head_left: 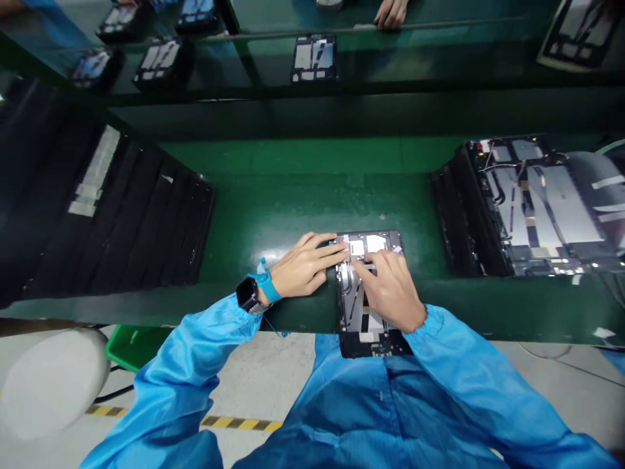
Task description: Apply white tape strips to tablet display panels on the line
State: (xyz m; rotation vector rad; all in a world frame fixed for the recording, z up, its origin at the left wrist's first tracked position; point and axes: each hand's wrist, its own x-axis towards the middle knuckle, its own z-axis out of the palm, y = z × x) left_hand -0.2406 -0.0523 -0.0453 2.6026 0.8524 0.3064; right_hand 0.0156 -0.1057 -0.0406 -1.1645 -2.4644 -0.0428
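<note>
My left hand (303, 267): fingers spread, tips on device (359, 312), upper left. My right hand (393, 290): curled over it; whether pinching, cannot tell.

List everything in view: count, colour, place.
Device: one, black and silver, bench's front edge
Bench: one, green, middle
Left stack: one, black, bench left
Right stack: one, black and silver, bench right
Far devices: at least six, dark, top
Co-worker's hand: one clear, bare, top
Stool: one, white, lower left
Bin: one, green, beside stool
Floor tape: yellow and black, below
Watch: one, black, left wrist
Strap: one, blue, left wrist
Sleeves: two, blue, below
Left hand: one, bare, device's upper left
Right hand: one, bare, over device
</note>
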